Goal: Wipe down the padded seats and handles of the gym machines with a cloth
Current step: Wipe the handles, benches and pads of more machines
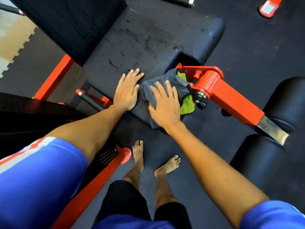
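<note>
Cloth (176, 80), grey with a green inner side, is pressed onto the near front edge of the padded seat (148, 38) by the right hand (165, 104). The fingers of that hand are spread and straight. Nothing is gripped or pinched, and the fabric is merely held down under the palm. Beyond the fingertips the cloth is bunched, and its far end is seen against the orange lever arm (227, 96), which runs off to the right of the hand. A black knob (201, 104) is found just right of the hand, beside a green fold. Below the wrist, part of the cloth is draped over the seat's edge.

Just left of the right hand, the left hand (127, 90) is laid flat on the bare padding with fingers straight, and nothing is held by it. Dark specks and smears are seen on the seat ahead of both hands. A black handle (92, 99) with a metal end is seen just left of the left wrist.
</note>
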A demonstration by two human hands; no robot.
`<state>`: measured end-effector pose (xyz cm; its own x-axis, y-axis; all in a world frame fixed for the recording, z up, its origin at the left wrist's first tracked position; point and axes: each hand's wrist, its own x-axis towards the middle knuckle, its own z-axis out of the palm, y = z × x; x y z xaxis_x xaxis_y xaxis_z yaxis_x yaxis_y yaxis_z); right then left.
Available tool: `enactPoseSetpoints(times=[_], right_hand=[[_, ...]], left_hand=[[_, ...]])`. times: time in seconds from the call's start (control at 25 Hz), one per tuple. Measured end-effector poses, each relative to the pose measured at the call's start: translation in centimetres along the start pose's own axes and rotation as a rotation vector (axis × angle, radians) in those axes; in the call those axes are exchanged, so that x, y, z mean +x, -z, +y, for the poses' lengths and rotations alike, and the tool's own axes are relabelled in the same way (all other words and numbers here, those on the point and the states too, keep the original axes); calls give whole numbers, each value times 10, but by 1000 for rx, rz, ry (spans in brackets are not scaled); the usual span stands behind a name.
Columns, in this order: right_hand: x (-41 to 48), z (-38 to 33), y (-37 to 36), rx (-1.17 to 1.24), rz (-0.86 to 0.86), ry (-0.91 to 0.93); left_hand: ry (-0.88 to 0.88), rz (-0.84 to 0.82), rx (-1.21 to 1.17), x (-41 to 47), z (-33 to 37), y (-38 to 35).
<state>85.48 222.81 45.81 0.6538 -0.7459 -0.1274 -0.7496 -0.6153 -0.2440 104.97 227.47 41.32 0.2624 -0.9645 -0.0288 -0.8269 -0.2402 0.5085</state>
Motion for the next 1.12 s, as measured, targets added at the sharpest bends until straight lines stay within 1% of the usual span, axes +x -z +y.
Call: enactPoseSetpoints(times=[0.08, 0.16, 0.2, 0.24, 0.28, 0.36, 0.44, 0.52, 0.6, 0.68, 0.76, 0.88, 0.96, 1.04, 1.12], right_hand=[[-21, 0, -4, -4, -35, 173], [0, 21, 0, -36, -104, 357], [19, 31, 3, -59, -121, 407], [37, 39, 6, -73, -131, 405], [55, 44, 10, -66, -145, 343], [74, 45, 13, -22, -143, 161], [66, 29, 9, -20, -98, 78], [37, 8, 1, -7, -47, 114], [13, 2, -4, 31, -39, 187], [16, 16, 5, -1, -83, 307], [41, 37, 18, -61, -113, 349], [65, 45, 22, -88, -147, 159], [56, 20, 12, -90, -98, 104], [33, -9, -2, -70, -18, 180], [13, -31, -13, -37, 14, 352]], left_hand=[[-21, 8, -11, -2, -2, -1], [-31, 27, -10, -2, -2, -2], [-30, 40, -19, -1, -2, -3], [-29, 51, -24, -1, -3, -4], [-27, 59, -12, -2, -4, -4], [-18, 55, 31, -2, -2, -6], [-9, 40, 33, 0, -4, -6], [-5, 23, 11, -1, -7, -4], [-35, -17, 18, 0, -8, -2], [-60, -62, 63, 0, -9, 0], [-27, -51, 114, 2, -14, 5], [117, -12, 153, -4, -37, 17], [130, -33, 135, -6, -49, 20], [99, -38, 121, -6, -51, 19], [88, -33, 110, -6, -52, 17]])
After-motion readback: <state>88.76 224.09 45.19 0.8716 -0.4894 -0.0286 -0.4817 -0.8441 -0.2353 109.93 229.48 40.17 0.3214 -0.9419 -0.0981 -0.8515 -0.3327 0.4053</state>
